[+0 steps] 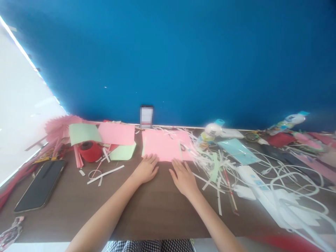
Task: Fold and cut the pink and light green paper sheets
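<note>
A pink sheet of paper (161,145) lies flat on the brown table (154,213) in front of me, with pale strips along its left and right edges. My left hand (147,168) rests at its near left corner, fingers stretched out on the paper. At the near right corner lies my right hand (183,176), its fingers spread and the fingertips on the sheet. Neither hand holds anything. Another pink piece (187,138) shows beneath and to the right of the sheet, with the dark handle of what looks like scissors (183,147) on it.
A heap of white paper strips (206,162) and a glue bottle (211,131) lie to the right, beside a white power strip (258,189) with tangled cables. Leftward are a red spool (90,151), green paper (85,133) and a dark phone (40,185). Another phone (146,117) leans against the blue wall.
</note>
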`<act>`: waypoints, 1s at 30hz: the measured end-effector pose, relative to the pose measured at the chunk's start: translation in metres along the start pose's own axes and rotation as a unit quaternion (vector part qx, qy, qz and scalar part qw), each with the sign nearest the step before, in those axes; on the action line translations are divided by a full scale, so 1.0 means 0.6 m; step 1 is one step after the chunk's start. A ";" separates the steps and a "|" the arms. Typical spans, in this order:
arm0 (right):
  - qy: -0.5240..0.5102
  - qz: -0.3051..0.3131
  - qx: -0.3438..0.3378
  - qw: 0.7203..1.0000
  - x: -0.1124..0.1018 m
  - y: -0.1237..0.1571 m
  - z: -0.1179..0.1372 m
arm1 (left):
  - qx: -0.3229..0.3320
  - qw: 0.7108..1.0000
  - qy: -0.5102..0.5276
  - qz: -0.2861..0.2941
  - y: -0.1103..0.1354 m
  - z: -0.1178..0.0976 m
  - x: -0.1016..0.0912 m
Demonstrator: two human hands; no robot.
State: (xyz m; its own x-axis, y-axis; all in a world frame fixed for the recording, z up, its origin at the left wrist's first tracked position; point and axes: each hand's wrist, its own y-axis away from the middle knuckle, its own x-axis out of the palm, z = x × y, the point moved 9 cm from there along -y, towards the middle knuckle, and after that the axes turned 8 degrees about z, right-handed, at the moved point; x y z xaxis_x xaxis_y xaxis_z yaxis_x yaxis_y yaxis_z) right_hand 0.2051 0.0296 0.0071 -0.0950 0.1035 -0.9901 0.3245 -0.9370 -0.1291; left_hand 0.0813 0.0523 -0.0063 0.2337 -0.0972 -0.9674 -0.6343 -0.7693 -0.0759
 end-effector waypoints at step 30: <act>-0.216 -0.096 -0.010 0.972 -0.137 -0.024 -0.103 | -0.057 0.961 0.230 -0.146 0.045 0.107 -0.134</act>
State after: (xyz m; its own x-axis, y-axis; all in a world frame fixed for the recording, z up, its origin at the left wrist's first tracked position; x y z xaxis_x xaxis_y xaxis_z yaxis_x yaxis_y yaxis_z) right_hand 0.2663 0.0548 0.0871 -0.5401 0.1220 -0.8327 0.2792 -0.9074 -0.3141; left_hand -0.0020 0.0798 0.0542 0.7063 -0.1152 -0.6985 -0.4134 -0.8681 -0.2748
